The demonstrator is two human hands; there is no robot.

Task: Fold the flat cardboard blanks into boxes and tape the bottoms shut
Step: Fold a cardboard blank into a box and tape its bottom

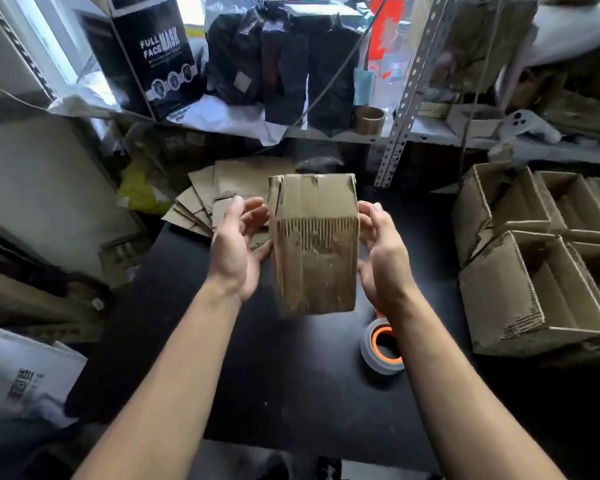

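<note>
Daylight enters from the upper left behind the shelf, overexposing the window area and throwing glare off the clear plastic wrapping there. The black desk stays dim and swallows shadows. The cardboard box between the hands shows motion blur, its lower edge smeared. Wide-angle distortion bends the shelf upright and softens the corners.

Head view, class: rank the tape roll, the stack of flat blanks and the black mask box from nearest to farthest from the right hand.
From the right hand:
1. Tape roll, just below its wrist.
2. Stack of flat blanks, left, beyond the left hand.
3. Black mask box, shelf, far left.
</note>
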